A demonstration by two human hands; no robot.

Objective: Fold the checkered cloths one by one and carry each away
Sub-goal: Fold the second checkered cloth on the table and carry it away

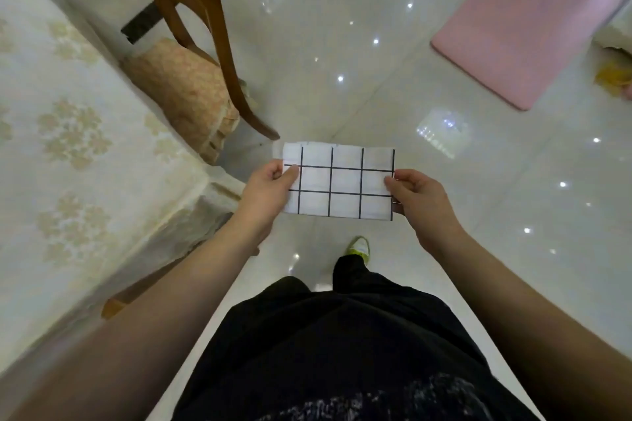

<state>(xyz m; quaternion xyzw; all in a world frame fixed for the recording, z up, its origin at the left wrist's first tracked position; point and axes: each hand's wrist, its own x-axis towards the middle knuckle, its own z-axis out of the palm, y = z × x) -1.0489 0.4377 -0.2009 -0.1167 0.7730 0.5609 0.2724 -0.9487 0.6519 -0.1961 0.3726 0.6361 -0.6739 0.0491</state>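
A folded white cloth with a black grid (345, 181) is held flat in the air in front of me, above the glossy floor. My left hand (270, 196) pinches its left edge, thumb on top. My right hand (419, 202) pinches its right edge the same way. The cloth forms a small neat rectangle, stretched between both hands. No other checkered cloth is in view.
A table with a pale floral cover (78, 147) fills the left side. A wooden chair (201, 27) with a tan cushion (184, 92) stands beside it. A pink mat (526, 31) lies on the white tiled floor (342, 44) at the upper right. My foot (359, 248) is below the cloth.
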